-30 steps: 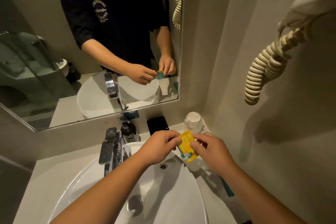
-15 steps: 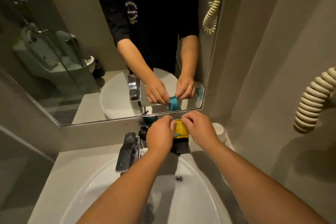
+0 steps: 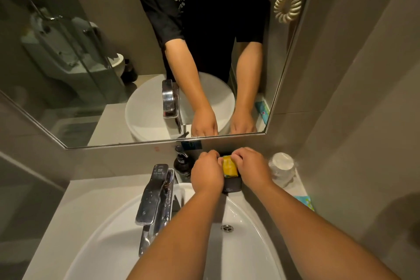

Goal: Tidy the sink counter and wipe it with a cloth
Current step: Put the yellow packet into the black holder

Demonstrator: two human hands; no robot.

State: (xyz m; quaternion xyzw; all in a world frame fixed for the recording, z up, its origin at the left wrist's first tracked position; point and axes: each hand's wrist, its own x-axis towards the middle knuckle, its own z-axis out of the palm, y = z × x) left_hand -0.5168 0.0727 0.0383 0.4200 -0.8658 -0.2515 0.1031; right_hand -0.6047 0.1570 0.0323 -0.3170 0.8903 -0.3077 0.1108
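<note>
Both hands pinch a small yellow packet point(image 3: 229, 168) over a black tray point(image 3: 233, 185) at the back of the sink counter point(image 3: 91, 198). My left hand point(image 3: 206, 171) grips the packet's left side. My right hand point(image 3: 252, 168) grips its right side. The packet sits low in the tray, and my fingers hide its far end. The white basin point(image 3: 113, 234) lies below my forearms.
A chrome tap point(image 3: 155, 195) stands left of my hands, with a dark pump bottle point(image 3: 181, 163) behind it. A wrapped white cup point(image 3: 281, 166) and a teal packet point(image 3: 304, 202) lie by the right wall. The mirror point(image 3: 91, 63) hangs just above.
My hands carried the yellow packet from above the basin back to the wall and lowered it into the black tray. The camera has tilted down and nearer.
</note>
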